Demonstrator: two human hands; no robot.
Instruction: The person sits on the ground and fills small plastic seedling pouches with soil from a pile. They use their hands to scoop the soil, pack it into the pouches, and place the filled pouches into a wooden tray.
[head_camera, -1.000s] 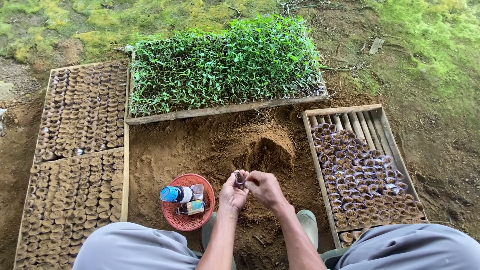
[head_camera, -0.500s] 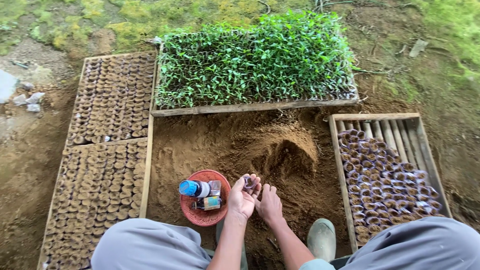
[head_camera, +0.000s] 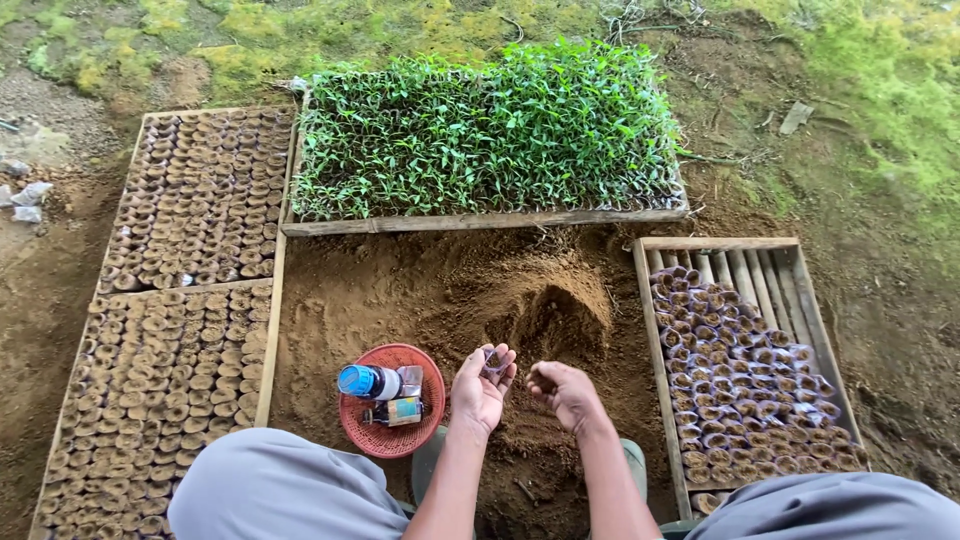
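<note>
**Hands over the soil mound, small pot in the left palm**

Compared with half a second earlier, the right hand (head_camera: 566, 390) has lifted off the soil and drawn a little away from the left hand (head_camera: 482, 388); the two were touching and are now just apart. The small clear pot (head_camera: 493, 361) remains where it was, resting on the upturned left fingers, which curl loosely around it without closing. The right hand is cupped with its fingers curled inward; whether it holds soil cannot be told from this view.

Both hands hover above loose brown earth, just in front of the soil mound (head_camera: 548, 305), which has a hollow scooped in its near face. Beside the left hand, on the ground, sits a red basket (head_camera: 362, 427) containing a blue-capped bottle (head_camera: 368, 381) lying on its side and a smaller container that is too small to make out.

To the right lies a slatted wooden tray (head_camera: 746, 258), partly filled with rows of soil-filled pots. To the left, two wooden trays (head_camera: 162, 330) are packed with brown filled pots. Beyond the mound, a further tray of green seedlings (head_camera: 480, 130) stands on the ground. The person's grey-clad knees (head_camera: 270, 490) frame the lower edge.
</note>
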